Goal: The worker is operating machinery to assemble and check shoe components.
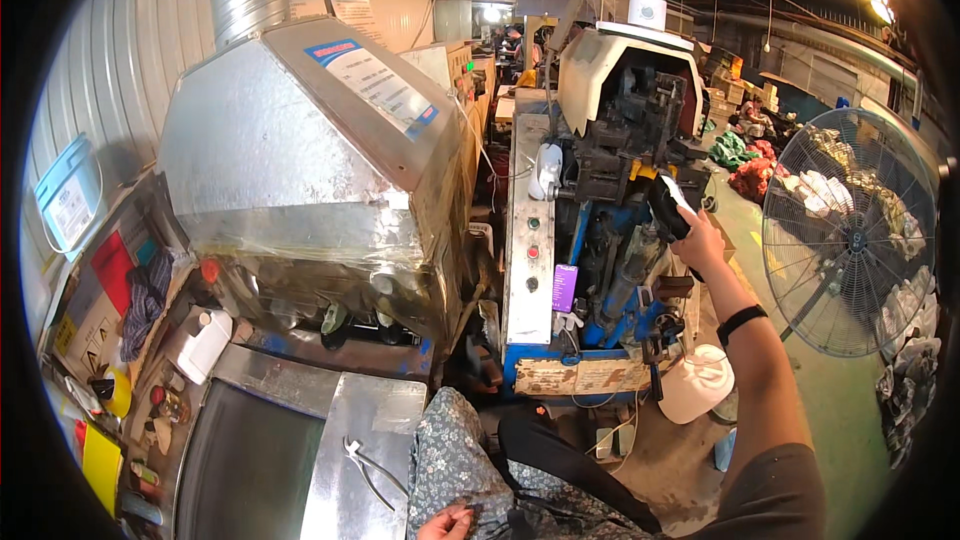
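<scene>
My right hand reaches forward to the machine and is closed on a black shoe with a white part along its upper right edge. The shoe is tilted beside the dark clamps and yellow piece of the machine head. Low at the bottom edge, my left hand lies by the floral cloth over my lap, fingers curled; whether anything is in them is hidden. A pair of pincers lies on the metal ledge beyond it.
A large metal hood covers the unit at left, above a dark belt. The machine's white control panel has several buttons. At right stand a floor fan and a whitish jug. Bags and shoes lie beyond.
</scene>
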Demonstrator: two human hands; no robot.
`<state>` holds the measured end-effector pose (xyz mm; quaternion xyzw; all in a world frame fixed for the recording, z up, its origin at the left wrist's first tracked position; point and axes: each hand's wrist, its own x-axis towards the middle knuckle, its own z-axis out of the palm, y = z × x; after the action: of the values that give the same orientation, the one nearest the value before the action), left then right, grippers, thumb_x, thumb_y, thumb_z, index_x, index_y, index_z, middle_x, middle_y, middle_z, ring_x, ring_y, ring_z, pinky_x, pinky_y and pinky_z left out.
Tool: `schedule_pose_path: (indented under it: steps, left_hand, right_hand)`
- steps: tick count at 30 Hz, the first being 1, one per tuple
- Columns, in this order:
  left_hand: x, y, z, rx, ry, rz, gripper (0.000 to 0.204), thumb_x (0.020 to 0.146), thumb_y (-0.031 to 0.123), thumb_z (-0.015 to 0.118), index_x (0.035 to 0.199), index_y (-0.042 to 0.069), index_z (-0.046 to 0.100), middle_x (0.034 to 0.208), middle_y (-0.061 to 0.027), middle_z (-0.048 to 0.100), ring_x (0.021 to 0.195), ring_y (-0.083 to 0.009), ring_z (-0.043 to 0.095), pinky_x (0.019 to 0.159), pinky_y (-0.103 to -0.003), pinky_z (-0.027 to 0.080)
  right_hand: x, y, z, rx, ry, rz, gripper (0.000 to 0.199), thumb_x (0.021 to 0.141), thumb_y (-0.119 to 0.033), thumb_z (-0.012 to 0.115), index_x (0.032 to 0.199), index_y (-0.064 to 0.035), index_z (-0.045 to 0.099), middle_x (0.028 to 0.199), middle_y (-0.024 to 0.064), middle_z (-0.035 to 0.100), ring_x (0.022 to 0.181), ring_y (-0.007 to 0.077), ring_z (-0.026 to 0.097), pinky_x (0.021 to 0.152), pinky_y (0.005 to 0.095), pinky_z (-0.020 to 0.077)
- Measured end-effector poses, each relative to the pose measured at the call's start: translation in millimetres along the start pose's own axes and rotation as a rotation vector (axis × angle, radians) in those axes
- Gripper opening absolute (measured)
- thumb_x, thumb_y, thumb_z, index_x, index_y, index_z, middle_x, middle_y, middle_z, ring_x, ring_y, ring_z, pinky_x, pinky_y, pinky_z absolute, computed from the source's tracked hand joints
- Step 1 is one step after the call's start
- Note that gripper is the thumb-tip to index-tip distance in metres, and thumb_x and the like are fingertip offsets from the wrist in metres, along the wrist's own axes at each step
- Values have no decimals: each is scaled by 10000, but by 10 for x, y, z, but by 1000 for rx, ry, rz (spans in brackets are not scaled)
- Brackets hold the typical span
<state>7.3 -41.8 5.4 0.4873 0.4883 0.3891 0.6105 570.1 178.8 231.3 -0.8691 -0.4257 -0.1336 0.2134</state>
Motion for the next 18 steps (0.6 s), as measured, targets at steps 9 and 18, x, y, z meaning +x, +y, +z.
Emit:
schedule_pose_path:
  steps: [9,18]
  left_hand:
    - [88,-99,94,318,77,37,340,961,359,601,1026,37,689,761,-61,698,669,-129,629,632,-296,499]
    - [-60,60,143,485,93,44,297,921,296,599,1088,65,680,878,-182,701,829,-311,688,738,-392,531]
  right_hand:
    - [150,165,-20,-152,-203,-259,782,626,-294,772,1372,-287,537,1269,129,550,1097,403,591,929,465,491]
    - [-502,-286,93,51,-11,-312,625,790,-298,732,1369,-186,524,1271,223,560,1151,379,551,947,471,453]
